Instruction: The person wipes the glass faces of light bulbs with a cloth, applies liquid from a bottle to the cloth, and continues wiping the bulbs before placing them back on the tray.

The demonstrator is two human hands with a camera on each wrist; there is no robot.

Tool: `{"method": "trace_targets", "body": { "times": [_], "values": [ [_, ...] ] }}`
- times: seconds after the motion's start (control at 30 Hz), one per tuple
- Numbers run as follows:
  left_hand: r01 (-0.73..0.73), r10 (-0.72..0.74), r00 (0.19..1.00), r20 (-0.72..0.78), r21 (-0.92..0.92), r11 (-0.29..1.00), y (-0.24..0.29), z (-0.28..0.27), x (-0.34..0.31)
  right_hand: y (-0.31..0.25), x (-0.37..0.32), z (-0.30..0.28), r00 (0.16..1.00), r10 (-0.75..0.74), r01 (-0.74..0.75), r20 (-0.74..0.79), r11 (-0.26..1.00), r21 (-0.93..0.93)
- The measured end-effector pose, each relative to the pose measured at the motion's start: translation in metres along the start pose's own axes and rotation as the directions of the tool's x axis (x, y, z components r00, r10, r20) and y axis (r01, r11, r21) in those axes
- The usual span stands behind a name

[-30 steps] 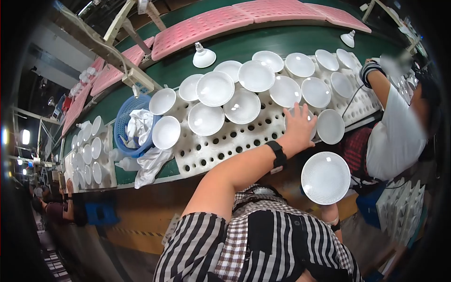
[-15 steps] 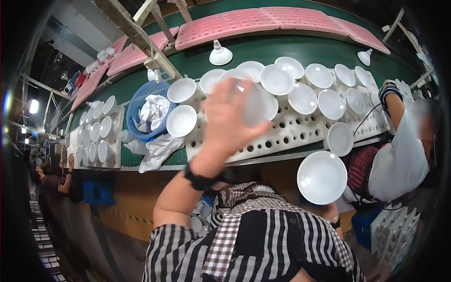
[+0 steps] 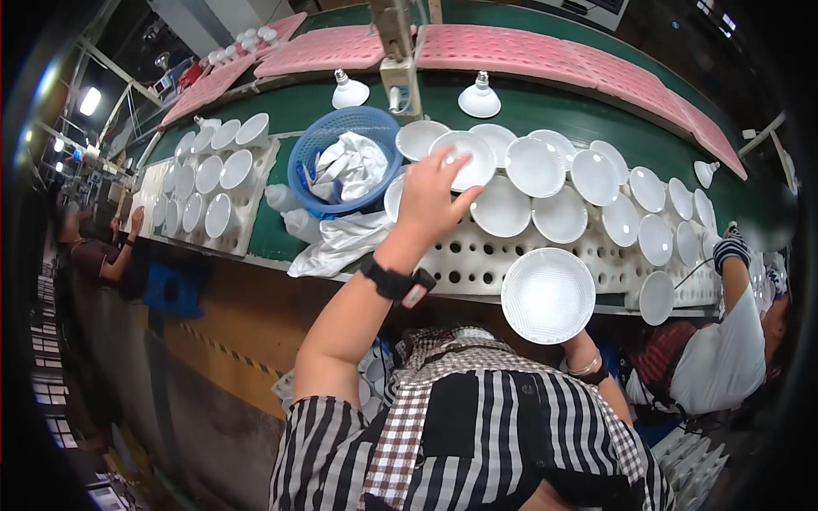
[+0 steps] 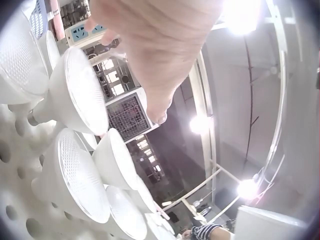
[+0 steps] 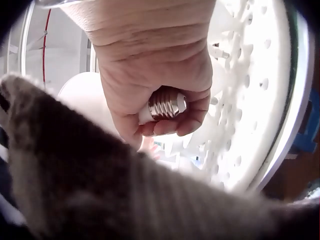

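In the head view my left hand [image 3: 430,198] reaches over the left end of the lamp rows, fingers spread. Its fingertips overlap the face of a white reflector bulb [image 3: 471,175] there. From the left wrist, the palm [image 4: 160,45] shows with the thumb extended, beside tilted bulbs [image 4: 85,90] whose bases point at the board. My right hand [image 3: 582,351] holds another white reflector bulb [image 3: 548,295] in front of the board, its ribbed face up. In the right wrist view, curled fingers [image 5: 165,127] grip its neck around the metal screw base [image 5: 167,105].
A white perforated board [image 3: 477,271] carries several bulbs. Left of it are a blue basket [image 3: 345,122] with white cloths, a loose cloth [image 3: 341,243] and plastic bottles [image 3: 294,217]. Pink perforated boards [image 3: 511,53] line the back. Another person [image 3: 724,341] works at the right.
My left hand has carried a bulb from the front right of the board to its left end and spread its fingers there. The view has turned right-to-left; the right hand keeps its bulb.
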State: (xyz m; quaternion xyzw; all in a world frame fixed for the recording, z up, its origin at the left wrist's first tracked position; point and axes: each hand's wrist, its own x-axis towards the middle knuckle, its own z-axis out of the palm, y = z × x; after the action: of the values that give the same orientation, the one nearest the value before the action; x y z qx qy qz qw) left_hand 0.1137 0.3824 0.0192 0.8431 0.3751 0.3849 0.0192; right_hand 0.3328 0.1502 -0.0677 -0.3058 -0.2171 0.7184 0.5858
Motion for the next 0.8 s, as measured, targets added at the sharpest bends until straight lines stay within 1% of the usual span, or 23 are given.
{"method": "trace_targets", "body": {
  "times": [0.03,0.07,0.1,0.13,0.17,0.23,0.27,0.3,0.33,0.37,0.4,0.43,0.47,0.53,0.57,0.6,0.63,0.67,0.7,0.73,0.77,0.8],
  "values": [
    [-0.002,0.01,0.998,0.058,-0.139,0.99,-0.007,-0.013,-0.012,0.004,0.008,-0.001,0.997,-0.019,0.024,0.069,0.996,-0.085],
    [0.001,0.032,0.993,0.113,-0.277,0.961,-0.014,-0.021,-0.02,0.008,0.017,0.0,0.998,-0.014,0.02,0.067,0.996,-0.087],
    [-0.003,-0.028,0.995,-0.101,-0.292,0.956,-0.02,-0.025,-0.024,0.013,0.023,0.002,0.999,0.01,-0.006,0.046,0.996,-0.086],
    [0.128,-0.157,0.984,-0.085,-0.276,0.953,-0.035,-0.033,-0.028,0.016,0.027,0.005,0.999,0.034,-0.032,0.021,0.996,-0.084],
    [0.256,-0.283,0.957,-0.07,-0.258,0.931,-0.058,-0.043,-0.03,0.018,0.031,0.01,0.999,0.036,-0.035,0.011,0.996,-0.082],
    [0.298,-0.306,0.94,-0.154,-0.068,0.952,-0.116,-0.047,-0.023,0.021,0.04,0.02,0.999,0.031,-0.023,0.032,0.977,-0.211],
    [0.296,-0.304,0.94,-0.152,-0.075,0.952,-0.139,-0.045,-0.022,0.024,0.044,0.024,0.999,0.027,-0.021,0.026,0.977,-0.214],
    [0.349,-0.337,0.937,-0.096,0.162,0.923,-0.158,-0.041,-0.022,0.026,0.048,0.029,1.0,0.002,0.003,0.014,0.94,-0.342],
    [0.366,-0.378,0.924,-0.05,0.392,0.844,-0.174,-0.035,-0.022,0.028,0.051,0.033,1.0,-0.025,0.025,0.006,0.885,-0.464],
    [0.363,-0.375,0.926,-0.046,0.385,0.848,-0.187,-0.028,-0.021,0.029,0.053,0.037,1.0,-0.029,0.026,0.0,0.884,-0.467],
    [0.387,-0.458,0.888,0.044,0.466,0.795,-0.198,-0.02,-0.021,0.031,0.053,0.04,0.995,-0.031,-0.014,-0.099,0.908,-0.42],
    [0.394,-0.54,0.832,0.129,0.548,0.738,-0.208,-0.013,-0.024,0.033,0.051,0.043,0.98,-0.026,-0.049,-0.197,0.929,-0.366],
    [0.385,-0.533,0.834,0.141,0.543,0.746,-0.217,-0.007,-0.028,0.034,0.048,0.046,0.977,-0.032,-0.048,-0.21,0.931,-0.362],
    [0.496,-0.646,0.741,0.185,0.497,0.712,-0.229,-0.001,-0.033,0.034,0.041,0.047,0.964,-0.041,-0.059,-0.263,0.931,-0.361],
    [0.521,-0.655,0.741,0.148,0.488,0.7,-0.234,0.001,-0.036,0.035,0.042,0.048,0.96,-0.049,-0.055,-0.274,0.932,-0.358],
    [0.512,-0.647,0.746,0.158,0.485,0.709,-0.224,-0.005,-0.032,0.035,0.042,0.048,0.959,-0.078,-0.036,-0.273,0.921,-0.388],
    [0.61,-0.642,0.766,-0.009,0.326,0.723,-0.207,-0.018,-0.026,0.035,0.043,0.049,0.957,-0.104,-0.018,-0.269,0.909,-0.417],
    [0.67,-0.647,0.742,-0.174,0.151,0.727,-0.195,-0.027,-0.027,0.036,0.043,0.049,0.956,-0.124,-0.006,-0.265,0.897,-0.443],
    [0.631,-0.611,0.75,-0.253,-0.005,0.776,-0.192,-0.032,-0.032,0.036,0.044,0.05,0.956,-0.143,0.006,-0.258,0.884,-0.467],
    [0.628,-0.609,0.754,-0.247,0.0,0.778,-0.188,-0.034,-0.035,0.036,0.044,0.051,0.955,-0.162,0.019,-0.249,0.87,-0.493],
    [0.627,-0.793,0.607,-0.042,-0.587,0.511,-0.181,-0.038,-0.039,0.037,0.044,0.051,0.955,-0.175,0.027,-0.24,0.855,-0.518],
    [0.421,-0.813,0.523,0.255,-0.907,-0.014,-0.172,-0.043,-0.04,0.038,0.045,0.052,0.955,-0.191,0.037,-0.225,0.836,-0.548]
  ]
}}
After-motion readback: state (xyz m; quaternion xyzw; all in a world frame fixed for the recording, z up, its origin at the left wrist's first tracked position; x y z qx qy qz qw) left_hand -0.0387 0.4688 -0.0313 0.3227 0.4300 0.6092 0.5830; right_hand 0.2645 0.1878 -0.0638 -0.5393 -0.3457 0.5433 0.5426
